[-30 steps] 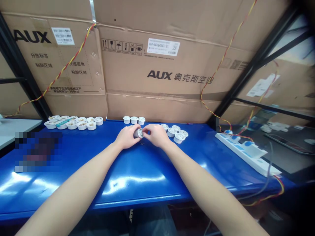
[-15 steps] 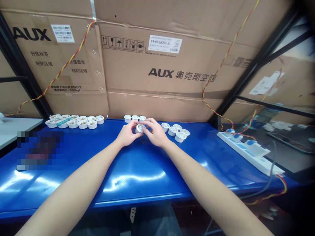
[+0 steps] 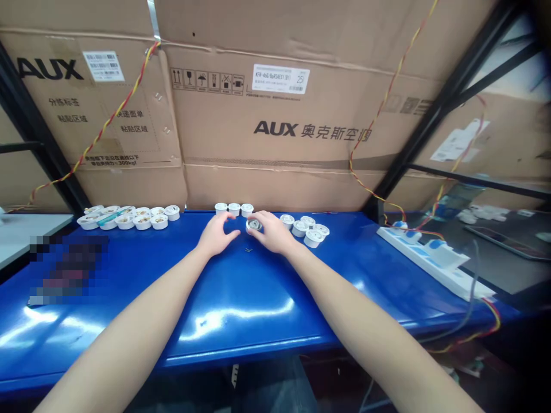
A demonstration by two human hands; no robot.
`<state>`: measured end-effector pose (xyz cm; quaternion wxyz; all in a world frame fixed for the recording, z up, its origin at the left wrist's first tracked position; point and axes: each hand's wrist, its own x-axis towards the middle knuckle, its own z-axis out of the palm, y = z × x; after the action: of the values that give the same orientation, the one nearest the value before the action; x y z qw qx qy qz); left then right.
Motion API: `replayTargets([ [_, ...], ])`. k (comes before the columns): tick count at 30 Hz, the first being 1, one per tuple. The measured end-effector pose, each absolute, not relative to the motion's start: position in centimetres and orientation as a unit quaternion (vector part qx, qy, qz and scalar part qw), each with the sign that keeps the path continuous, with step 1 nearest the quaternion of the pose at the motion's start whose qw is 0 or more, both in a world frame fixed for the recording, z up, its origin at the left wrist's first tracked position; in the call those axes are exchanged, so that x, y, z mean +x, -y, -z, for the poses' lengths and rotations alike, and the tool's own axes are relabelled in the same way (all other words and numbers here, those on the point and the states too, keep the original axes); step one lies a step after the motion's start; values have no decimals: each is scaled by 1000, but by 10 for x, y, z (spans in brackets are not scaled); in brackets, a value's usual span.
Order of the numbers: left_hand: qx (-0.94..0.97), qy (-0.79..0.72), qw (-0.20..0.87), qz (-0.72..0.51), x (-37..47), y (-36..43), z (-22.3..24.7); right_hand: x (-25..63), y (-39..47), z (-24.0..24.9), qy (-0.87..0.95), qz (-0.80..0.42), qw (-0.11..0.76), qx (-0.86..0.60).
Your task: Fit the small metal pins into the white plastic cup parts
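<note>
A small round white cup (image 3: 253,226) with something dark inside is gripped between the thumb and fingers of my right hand (image 3: 272,230). Just left of it, my left hand (image 3: 216,234) is empty, thumb and fingers apart. On the blue tabletop below the hands lie a couple of tiny dark pieces (image 3: 248,250), too small to name. Behind my hands, three similar white cups (image 3: 233,209) stand in a row. To the right of my right hand sits a cluster of several white cups (image 3: 300,228).
At the back left are two rows of white cups (image 3: 142,221) with small pieces inside and a teal item (image 3: 108,219) across them. A blurred-out dark object (image 3: 69,269) lies at left. A white power strip (image 3: 434,261) is at right, and cardboard (image 3: 275,155) walls the back.
My left hand has let go of the cup and drawn slightly left, opening its fingers. The cup stays in my right hand, shifted slightly right. The view has tilted a little.
</note>
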<state>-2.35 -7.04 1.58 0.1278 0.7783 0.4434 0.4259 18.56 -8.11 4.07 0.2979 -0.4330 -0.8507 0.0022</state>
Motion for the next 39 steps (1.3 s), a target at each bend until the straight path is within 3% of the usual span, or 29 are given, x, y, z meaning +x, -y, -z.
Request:
replayTargets([
  [5, 715, -553, 118, -412, -34, 50, -6, 215, 61, -37, 811, 35, 208, -546],
  [15, 748, -620, -4, -235, -21, 28, -12, 236, 54, -35, 776, 3, 214, -593],
  [22, 752, -606, -34, -258, -24, 16, -11, 229, 64, -45, 763, 47, 230, -602],
  [25, 752, -588, 2, -299, -29, 18, -9, 222, 72, -52, 819, 12, 259, -512],
  [29, 740, -566, 100, -351, -35, 27, -9, 213, 83, -55, 900, -98, 188, -382],
  [39, 826, -446, 140, -314, -40, 64, -11, 202, 83, -43, 900, -174, 159, -368],
])
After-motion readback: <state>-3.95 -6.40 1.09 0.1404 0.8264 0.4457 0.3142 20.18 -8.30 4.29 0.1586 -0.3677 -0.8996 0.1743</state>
